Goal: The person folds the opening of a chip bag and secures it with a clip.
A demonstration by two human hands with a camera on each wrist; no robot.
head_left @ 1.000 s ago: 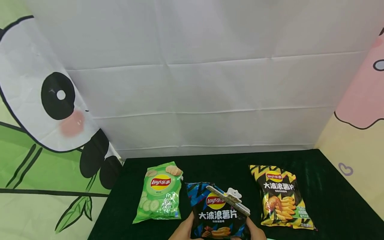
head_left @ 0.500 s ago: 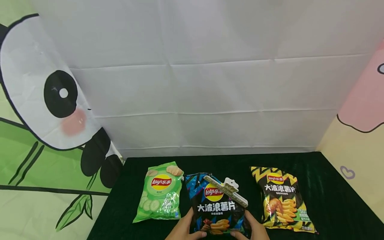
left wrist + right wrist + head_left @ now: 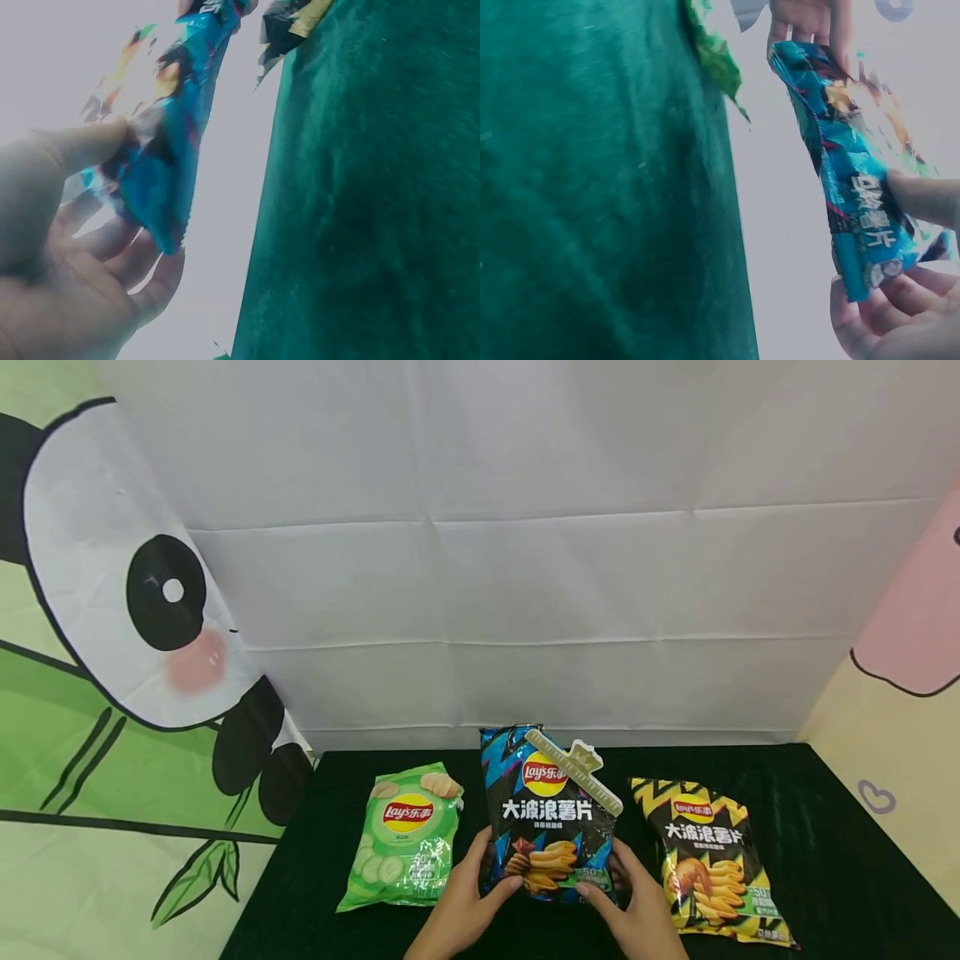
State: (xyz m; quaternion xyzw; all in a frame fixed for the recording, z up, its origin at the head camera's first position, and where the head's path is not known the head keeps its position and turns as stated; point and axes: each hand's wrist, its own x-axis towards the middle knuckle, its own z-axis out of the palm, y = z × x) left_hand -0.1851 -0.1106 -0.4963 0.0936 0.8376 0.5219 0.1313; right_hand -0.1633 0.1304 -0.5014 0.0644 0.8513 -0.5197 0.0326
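Both hands hold a black and blue chip bag point(image 3: 540, 814) upright in the middle of the head view, its front facing me. My left hand point(image 3: 467, 893) grips its lower left side, thumb in front. The lower right side is pinched by my right hand point(image 3: 636, 897) in the same way. A pale bag clip point(image 3: 576, 770) sits slanted across the bag's upper right corner. In the left wrist view, curled fingers point(image 3: 157, 289) reach behind the bag's edge. The right wrist view shows the right thumb point(image 3: 922, 196) pressing on the bag's front.
A green chip bag point(image 3: 401, 839) lies to the left on the dark green cloth point(image 3: 300, 877). To the right lies a black and yellow chip bag point(image 3: 708, 864). A white backdrop point(image 3: 525, 610) rises behind the table, with printed cartoon panels at both sides.
Both hands have raised the black and blue bag, clip attached, up and away from me. More of the hands shows now. The other two bags stay where they lie.
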